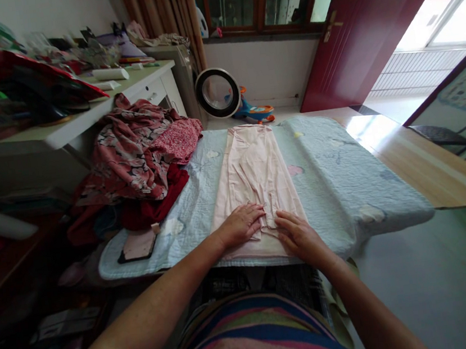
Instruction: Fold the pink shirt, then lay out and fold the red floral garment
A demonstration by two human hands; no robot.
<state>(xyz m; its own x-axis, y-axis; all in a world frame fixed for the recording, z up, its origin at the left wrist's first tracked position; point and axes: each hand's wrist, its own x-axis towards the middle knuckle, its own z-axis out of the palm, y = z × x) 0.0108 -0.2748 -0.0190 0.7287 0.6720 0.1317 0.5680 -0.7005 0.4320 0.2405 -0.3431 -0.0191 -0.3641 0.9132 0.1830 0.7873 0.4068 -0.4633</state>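
Note:
A pale pink shirt [257, 160] lies folded into a long panel on the light blue quilted cover [323, 186]. Its sleeves seem to be laid down the middle, with their cuff ends near me. On the left cuff end rests my left hand [243, 222], palm down with fingers stretched flat. My right hand [297, 233] lies on the shirt's near right part, fingers extended and touching the other cuff end. A small gap parts the two hands. Whether any fingertip pinches the fabric is hard to see. The shirt's near edge reaches close to the cover's front edge.
To the left sit a heap of red floral clothes [136, 146] and a phone in a dark-edged pink case [138, 245]. Behind them is a cluttered white desk [164, 67]. A round-framed fan [218, 93] and a blue-orange ride-on toy [254, 110] stand beyond, near a red door [350, 18].

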